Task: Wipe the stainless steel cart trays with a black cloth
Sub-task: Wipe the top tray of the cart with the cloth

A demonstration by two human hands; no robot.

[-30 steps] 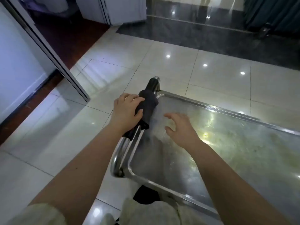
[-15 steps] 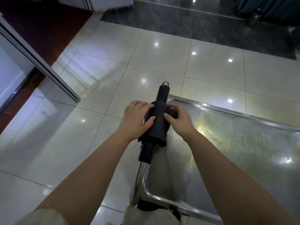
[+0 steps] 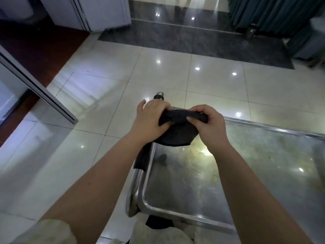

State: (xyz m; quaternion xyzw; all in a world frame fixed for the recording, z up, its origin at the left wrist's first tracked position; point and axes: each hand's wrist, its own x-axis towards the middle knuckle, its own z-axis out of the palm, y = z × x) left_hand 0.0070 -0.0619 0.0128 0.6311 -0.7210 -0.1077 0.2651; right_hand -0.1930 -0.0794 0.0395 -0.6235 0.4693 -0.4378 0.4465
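A stainless steel cart tray (image 3: 246, 173) fills the lower right, its surface smeared and reflecting ceiling lights. Along its left side runs the cart handle (image 3: 142, 159), black-gripped with bare metal ends. The black cloth (image 3: 177, 132) is stretched between both hands above the tray's far left corner, hanging in a rounded fold. My left hand (image 3: 149, 118) pinches its left end and my right hand (image 3: 209, 125) pinches its right end. Both hands hover just above the tray.
Glossy cream floor tiles (image 3: 105, 138) surround the cart to the left and beyond. A metal-framed glass partition (image 3: 40, 92) angles in from the left. A dark stone strip (image 3: 193, 39), a white cabinet (image 3: 98, 13) and teal curtains (image 3: 274, 14) lie farther off.
The cloth was wrapped on the cart handle under my left hand; my right hand came over to it, and both hands have lifted it off and spread it over the tray corner.
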